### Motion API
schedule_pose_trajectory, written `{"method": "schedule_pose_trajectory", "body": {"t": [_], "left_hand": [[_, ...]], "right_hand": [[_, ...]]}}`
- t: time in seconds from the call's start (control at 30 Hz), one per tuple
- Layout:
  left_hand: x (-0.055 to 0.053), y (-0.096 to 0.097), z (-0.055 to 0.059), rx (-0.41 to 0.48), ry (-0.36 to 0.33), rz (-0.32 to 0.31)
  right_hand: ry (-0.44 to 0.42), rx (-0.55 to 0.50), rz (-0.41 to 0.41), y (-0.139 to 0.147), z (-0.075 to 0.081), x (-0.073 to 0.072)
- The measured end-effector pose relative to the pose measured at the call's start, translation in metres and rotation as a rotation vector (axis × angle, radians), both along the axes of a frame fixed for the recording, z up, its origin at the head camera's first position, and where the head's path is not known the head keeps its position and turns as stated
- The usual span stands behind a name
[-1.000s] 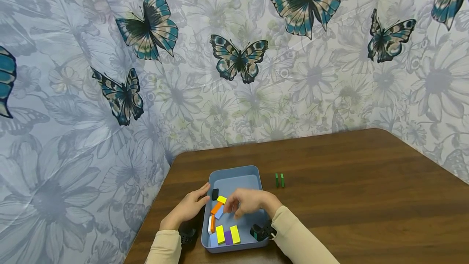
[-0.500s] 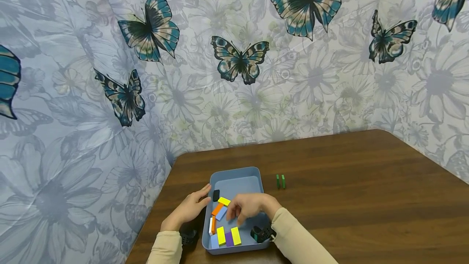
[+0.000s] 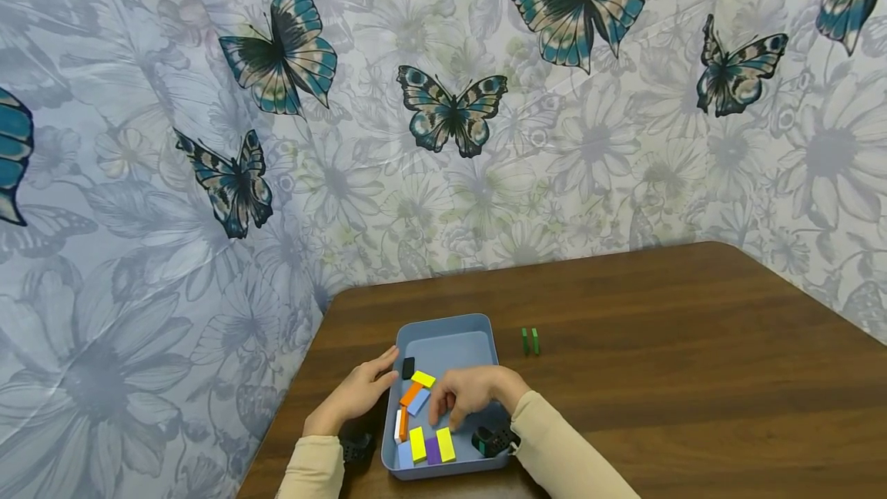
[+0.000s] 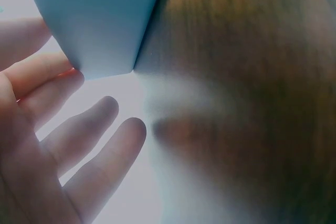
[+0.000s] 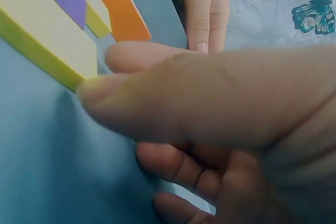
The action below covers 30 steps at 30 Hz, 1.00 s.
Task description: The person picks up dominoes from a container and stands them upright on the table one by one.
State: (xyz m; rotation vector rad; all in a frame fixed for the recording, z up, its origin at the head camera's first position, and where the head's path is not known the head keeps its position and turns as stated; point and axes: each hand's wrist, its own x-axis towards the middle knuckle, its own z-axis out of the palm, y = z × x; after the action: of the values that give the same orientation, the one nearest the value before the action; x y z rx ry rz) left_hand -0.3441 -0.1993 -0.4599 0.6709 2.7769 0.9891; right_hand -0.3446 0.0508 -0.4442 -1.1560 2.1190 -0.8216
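Note:
The blue-grey tray [image 3: 453,329] holds several coloured blocks. My left hand [image 3: 359,393] rests at the tray's left side, fingers extended, fingertips against its outer wall [image 4: 105,19] in the left wrist view. Over the tray, my right hand [image 3: 471,391] reaches down with bent fingers. Its thumb tip [image 5: 100,93] is right at the end corner of a yellow block [image 5: 47,30], and the index fingertip lies just past that end. I cannot tell whether they pinch it. This yellow block [image 3: 446,445] stands beside a purple block [image 3: 433,450], with another yellow block [image 3: 417,444] beyond.
Along the tray's left side lie a white block [image 3: 398,423], orange blocks [image 3: 411,393], a light blue block [image 3: 419,402], a yellow block [image 3: 423,380] and a black block [image 3: 408,368]. Two green pieces [image 3: 530,341] stand on the wooden table [image 3: 658,368] right of the tray.
My right hand has shifted slightly right and toward the near yellow block, uncovering more of the light blue and far yellow blocks. The left hand has stayed in place.

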Motion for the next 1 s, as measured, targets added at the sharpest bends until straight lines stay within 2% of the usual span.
{"method": "schedule_pose_trajectory", "body": {"t": [0.43, 0.73, 0.87, 1.0], "left_hand": [[-0.0013, 0.0003, -0.0003, -0.019, -0.001, -0.004], [-0.0028, 0.0016, 0.0002, 0.003, 0.012, 0.015], [-0.0031, 0.0022, 0.0009, 0.006, 0.018, 0.021], [-0.0023, 0.0018, 0.0003, 0.011, 0.012, 0.026]], "right_hand": [[0.022, 0.019, 0.024, 0.0009, -0.0014, 0.0003], [-0.054, 0.024, 0.093, -0.0008, -0.0011, -0.0033], [-0.021, 0.053, 0.129, -0.0016, 0.0004, -0.0042], [0.009, 0.082, 0.131, -0.0021, 0.001, -0.0027]]}}
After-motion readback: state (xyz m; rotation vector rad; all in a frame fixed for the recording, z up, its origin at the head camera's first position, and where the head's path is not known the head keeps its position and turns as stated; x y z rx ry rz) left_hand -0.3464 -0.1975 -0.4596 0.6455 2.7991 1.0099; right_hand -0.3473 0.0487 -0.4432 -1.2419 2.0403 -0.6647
